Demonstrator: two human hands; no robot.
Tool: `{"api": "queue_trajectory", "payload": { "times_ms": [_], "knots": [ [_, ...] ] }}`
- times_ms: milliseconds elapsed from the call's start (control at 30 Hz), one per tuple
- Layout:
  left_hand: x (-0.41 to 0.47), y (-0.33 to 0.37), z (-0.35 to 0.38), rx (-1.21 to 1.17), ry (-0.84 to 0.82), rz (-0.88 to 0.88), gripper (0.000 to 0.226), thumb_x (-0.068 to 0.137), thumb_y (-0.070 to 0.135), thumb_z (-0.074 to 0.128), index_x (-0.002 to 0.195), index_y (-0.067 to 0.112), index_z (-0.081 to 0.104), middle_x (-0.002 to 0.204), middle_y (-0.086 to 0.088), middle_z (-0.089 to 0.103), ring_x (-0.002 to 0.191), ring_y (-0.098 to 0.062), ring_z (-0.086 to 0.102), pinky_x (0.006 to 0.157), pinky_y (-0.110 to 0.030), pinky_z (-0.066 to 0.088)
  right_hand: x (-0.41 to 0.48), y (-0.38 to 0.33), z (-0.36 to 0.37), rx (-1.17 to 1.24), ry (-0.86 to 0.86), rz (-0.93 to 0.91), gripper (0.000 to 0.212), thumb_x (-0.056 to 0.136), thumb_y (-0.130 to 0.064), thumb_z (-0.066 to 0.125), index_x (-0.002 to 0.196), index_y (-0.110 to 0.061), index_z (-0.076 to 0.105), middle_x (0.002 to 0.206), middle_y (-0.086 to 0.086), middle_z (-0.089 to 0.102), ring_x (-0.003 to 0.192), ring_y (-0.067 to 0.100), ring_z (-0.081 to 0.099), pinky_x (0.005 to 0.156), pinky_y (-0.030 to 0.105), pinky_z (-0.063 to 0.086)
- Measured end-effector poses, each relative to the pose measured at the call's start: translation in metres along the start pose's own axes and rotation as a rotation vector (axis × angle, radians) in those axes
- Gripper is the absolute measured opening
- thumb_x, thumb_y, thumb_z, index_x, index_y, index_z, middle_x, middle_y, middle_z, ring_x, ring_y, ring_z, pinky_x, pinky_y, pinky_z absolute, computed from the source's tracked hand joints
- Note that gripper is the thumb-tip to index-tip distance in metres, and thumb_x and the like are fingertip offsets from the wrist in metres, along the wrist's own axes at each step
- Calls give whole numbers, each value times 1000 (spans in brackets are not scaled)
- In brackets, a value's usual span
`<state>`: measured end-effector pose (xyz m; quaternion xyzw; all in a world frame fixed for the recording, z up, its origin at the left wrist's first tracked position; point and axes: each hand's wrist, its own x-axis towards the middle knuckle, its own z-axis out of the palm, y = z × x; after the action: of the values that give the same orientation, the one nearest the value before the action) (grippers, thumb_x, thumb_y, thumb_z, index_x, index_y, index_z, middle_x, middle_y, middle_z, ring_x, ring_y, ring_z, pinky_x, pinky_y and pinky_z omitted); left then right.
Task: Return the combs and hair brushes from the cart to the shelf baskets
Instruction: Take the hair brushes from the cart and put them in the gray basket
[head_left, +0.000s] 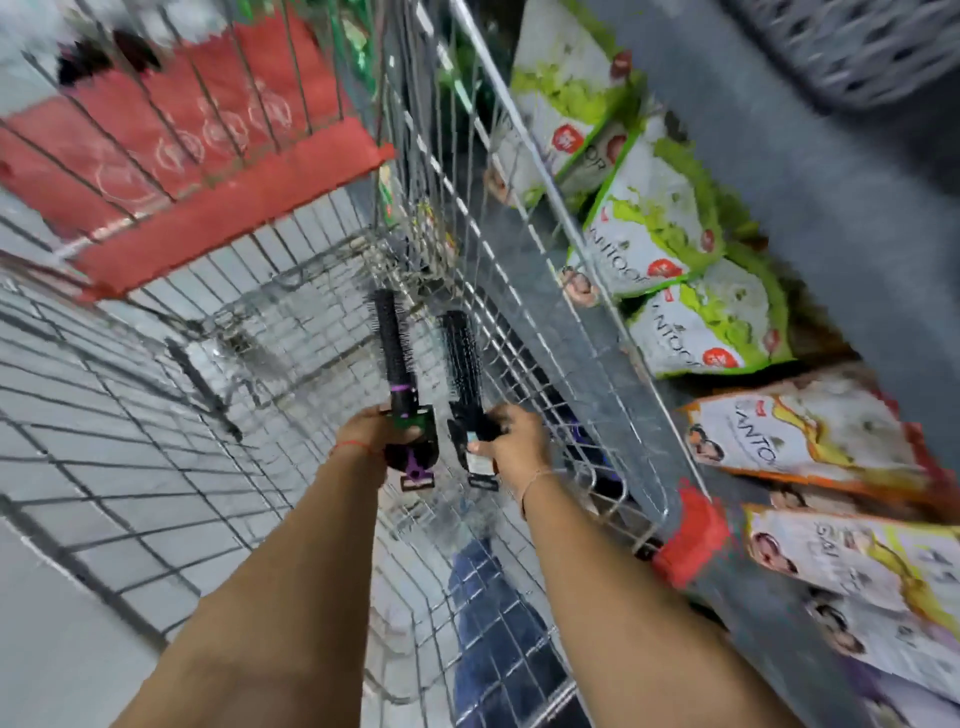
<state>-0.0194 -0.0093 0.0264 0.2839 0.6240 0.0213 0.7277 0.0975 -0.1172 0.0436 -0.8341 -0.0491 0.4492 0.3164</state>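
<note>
Both my arms reach down into the wire shopping cart (545, 291). My left hand (371, 434) grips the handle of a black round hair brush with a purple band (389, 343), its bristle head pointing away from me. My right hand (514, 441) grips the handle of a second black round hair brush (462, 353), with a label tag hanging below the fingers. The two brushes are held side by side above the cart floor, apart from each other. A grey shelf basket (878, 47) shows blurred at the top right.
The cart's red child-seat flap (197, 150) is at the upper left. Shelves on the right hold green-and-white packets (670, 218) and orange ones (810, 436). A red cart corner bumper (696, 540) sits close to the shelf. A dark item (597, 467) lies against the cart's right wall.
</note>
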Motion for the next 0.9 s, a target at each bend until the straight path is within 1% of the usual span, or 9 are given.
{"api": "queue_trajectory", "payload": {
  "times_ms": [67, 133, 233, 300, 400, 567, 667, 733, 900],
  "knots": [
    [-21, 18, -2, 32, -150, 48, 27, 84, -17, 45, 93, 7, 54, 54, -4, 68, 54, -22, 65, 55, -23, 54, -26, -12, -6, 149, 61, -56, 40, 66, 7, 74, 103, 0, 59, 107, 20, 67, 96, 26, 63, 84, 36, 54],
    [-41, 39, -2, 43, -297, 102, 30, 85, -14, 41, 104, 7, 51, 72, -7, 63, 65, -23, 62, 60, -25, 48, -56, -27, -10, 313, 124, -108, 33, 71, 6, 70, 97, -8, 54, 95, 16, 63, 84, 22, 57, 67, 30, 51],
    [-84, 72, -1, 73, -531, 221, 27, 87, -15, 35, 90, 3, 56, 58, -2, 72, 51, -17, 70, 49, -27, 57, -107, -49, -16, 474, 217, -181, 20, 82, 2, 57, 88, -9, 41, 75, 3, 46, 73, 18, 44, 61, 30, 40],
    [-120, 92, 7, 124, -647, 289, 28, 87, -14, 35, 95, 4, 55, 61, -4, 73, 54, -19, 70, 53, -30, 59, -141, -60, -28, 518, 275, -219, 18, 86, -1, 50, 77, -12, 39, 68, -1, 35, 62, 15, 34, 55, 27, 29],
    [-173, 111, 33, 160, -782, 362, 38, 88, -13, 33, 118, 8, 43, 88, -14, 59, 78, -26, 59, 78, -39, 48, -185, -74, -54, 539, 314, -286, 20, 89, -2, 47, 75, -16, 40, 66, -1, 36, 58, 13, 36, 58, 27, 31],
    [-246, 121, 84, 160, -1039, 410, 35, 85, -12, 36, 91, 17, 56, 70, -2, 75, 61, -17, 72, 63, -30, 59, -241, -91, -106, 753, 376, -441, 17, 88, 4, 42, 91, -11, 47, 65, 4, 46, 36, 0, 48, 33, 10, 36],
    [-288, 124, 120, 179, -1164, 422, 38, 66, -3, 49, 97, 17, 57, 80, -6, 73, 70, -19, 70, 71, -31, 58, -266, -102, -148, 892, 426, -562, 21, 87, 7, 39, 86, -11, 49, 69, 3, 51, 54, 8, 52, 46, 16, 44],
    [-312, 129, 151, 214, -1232, 447, 32, 73, -3, 48, 95, 19, 58, 72, 0, 76, 64, -14, 72, 64, -27, 60, -280, -108, -180, 928, 475, -669, 27, 86, 10, 37, 81, -13, 51, 73, 2, 52, 64, 10, 52, 57, 20, 44],
    [-355, 153, 234, 398, -1227, 580, 31, 88, -9, 40, 85, 16, 59, 60, 5, 75, 52, -10, 72, 51, -25, 59, -301, -111, -273, 1021, 580, -821, 27, 77, 7, 46, 79, -19, 53, 84, 9, 52, 61, 17, 55, 47, 22, 49]
  ]
}}
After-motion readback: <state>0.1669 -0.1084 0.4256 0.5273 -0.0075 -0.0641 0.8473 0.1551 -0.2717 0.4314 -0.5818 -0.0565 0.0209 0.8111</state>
